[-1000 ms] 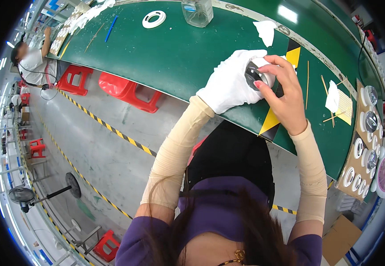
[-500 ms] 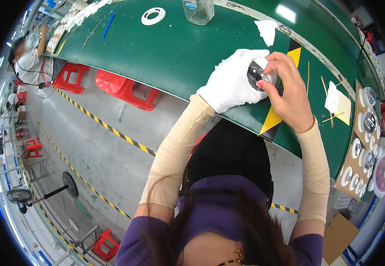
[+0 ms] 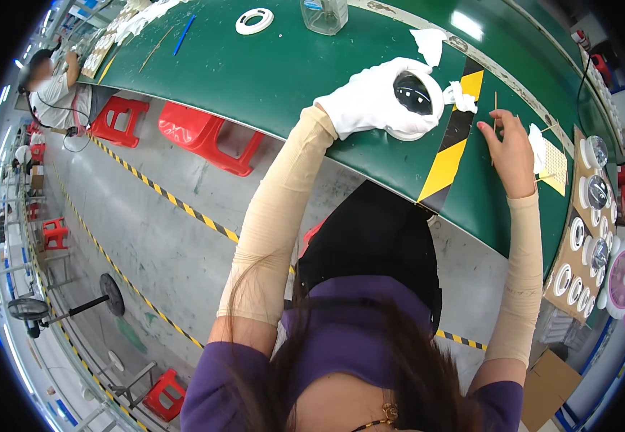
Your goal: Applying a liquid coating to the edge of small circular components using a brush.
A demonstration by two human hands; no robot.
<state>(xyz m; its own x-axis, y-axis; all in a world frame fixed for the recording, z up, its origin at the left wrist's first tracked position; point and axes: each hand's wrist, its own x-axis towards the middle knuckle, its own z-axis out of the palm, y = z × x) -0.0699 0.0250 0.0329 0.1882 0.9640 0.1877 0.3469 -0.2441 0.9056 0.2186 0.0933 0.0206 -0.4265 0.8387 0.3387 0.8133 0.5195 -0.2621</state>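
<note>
My left hand (image 3: 366,97), in a white glove, grips a round white ring-shaped housing with a glossy black lens (image 3: 413,93) facing up, above the green bench. My bare right hand (image 3: 512,151) is to the right of the striped tape. Its thumb and forefinger are apart, over a thin wooden stick (image 3: 496,99) that lies on the bench and is partly covered by the fingers. Between the two hands, a crumpled white tissue (image 3: 461,98) rests on the tape, close to the housing.
Sticks and white tissue (image 3: 537,147) lie by a yellow pad (image 3: 555,171). On the right, a board (image 3: 579,216) carries white rings and domed lenses, near a pink fan (image 3: 623,279). Further off are a white ring (image 3: 254,21), a clear container (image 3: 324,18) and a seated person (image 3: 49,90).
My right hand has left the lens and moved right to the stick. A crumpled tissue now lies beside the housing. My left hand has turned the lens upward.
</note>
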